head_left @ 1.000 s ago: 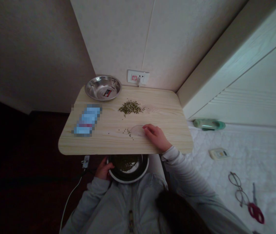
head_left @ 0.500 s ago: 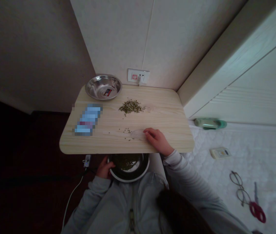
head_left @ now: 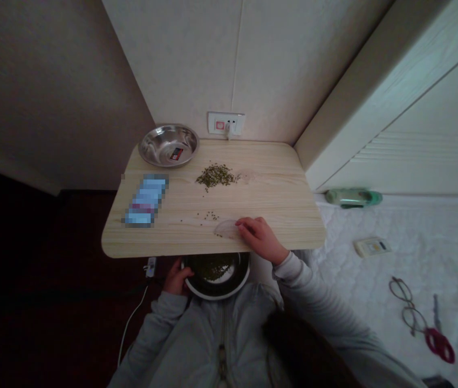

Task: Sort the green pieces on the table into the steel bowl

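My right hand (head_left: 261,237) rests over the front of the small wooden table, fingers closed on a clear, rounded plastic piece (head_left: 225,229) lying flat on the top. A few small green beans lie by that piece, with scattered ones (head_left: 211,215) just beyond it. Farther back sits a loose pile of green beans (head_left: 216,175), with a pale, faint patch (head_left: 250,177) at its right. Below the front edge, my left hand (head_left: 177,278) grips the left rim of a metal bowl (head_left: 219,297) on my lap. Green beans cover part of its bottom; the table hides its far side.
On the table (head_left: 285,205) stand a shiny steel basin (head_left: 168,145) and a blurred-out phone (head_left: 147,200). A wall socket (head_left: 226,124) is behind. The white bed at right holds a green bottle (head_left: 353,198), a pale device (head_left: 372,247), glasses (head_left: 408,306) and red-handled scissors (head_left: 439,345).
My right hand has drawn the clear plastic piece slightly toward the front edge, and some near beans moved with it. My left hand still holds the bowl. The view has shifted slightly.
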{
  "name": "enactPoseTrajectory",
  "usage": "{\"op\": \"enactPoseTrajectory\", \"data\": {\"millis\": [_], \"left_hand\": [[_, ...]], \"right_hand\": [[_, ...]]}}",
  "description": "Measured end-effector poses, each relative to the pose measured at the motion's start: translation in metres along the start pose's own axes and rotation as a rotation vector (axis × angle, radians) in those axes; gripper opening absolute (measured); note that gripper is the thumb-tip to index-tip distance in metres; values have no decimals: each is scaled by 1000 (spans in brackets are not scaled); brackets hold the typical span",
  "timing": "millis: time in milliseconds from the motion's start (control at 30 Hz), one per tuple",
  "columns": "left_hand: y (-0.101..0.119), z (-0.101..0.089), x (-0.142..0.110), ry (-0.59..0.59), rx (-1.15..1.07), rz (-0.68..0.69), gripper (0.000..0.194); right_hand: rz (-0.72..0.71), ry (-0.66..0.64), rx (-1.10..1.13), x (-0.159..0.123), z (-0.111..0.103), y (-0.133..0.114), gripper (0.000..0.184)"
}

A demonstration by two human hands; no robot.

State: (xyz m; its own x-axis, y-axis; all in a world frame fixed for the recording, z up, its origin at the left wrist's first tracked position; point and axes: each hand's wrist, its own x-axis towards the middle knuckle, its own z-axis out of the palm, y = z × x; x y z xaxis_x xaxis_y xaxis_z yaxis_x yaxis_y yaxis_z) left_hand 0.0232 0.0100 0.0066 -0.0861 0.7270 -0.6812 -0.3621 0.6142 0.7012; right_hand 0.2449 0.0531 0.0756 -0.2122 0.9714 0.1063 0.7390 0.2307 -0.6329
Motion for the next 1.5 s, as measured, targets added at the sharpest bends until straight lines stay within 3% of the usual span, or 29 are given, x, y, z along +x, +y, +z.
{"op": "enactPoseTrajectory", "data": {"millis": [733,1167,1333,1500], "left_hand": [[5,5,-5,-7,22,15,32],[-1,-2,4,-25,-5,4,44],[-1,-3,4,-25,5,11,31],[2,0,0,-29,0,5,36]], "right_hand": [[-16,-45,24,-3,3,-10,20],[-58,-118,33,-13,10,-21,19],[-81,-145,59,-17,11,-23,19],[-39,-82,71,-16,6,-17,20]]}}
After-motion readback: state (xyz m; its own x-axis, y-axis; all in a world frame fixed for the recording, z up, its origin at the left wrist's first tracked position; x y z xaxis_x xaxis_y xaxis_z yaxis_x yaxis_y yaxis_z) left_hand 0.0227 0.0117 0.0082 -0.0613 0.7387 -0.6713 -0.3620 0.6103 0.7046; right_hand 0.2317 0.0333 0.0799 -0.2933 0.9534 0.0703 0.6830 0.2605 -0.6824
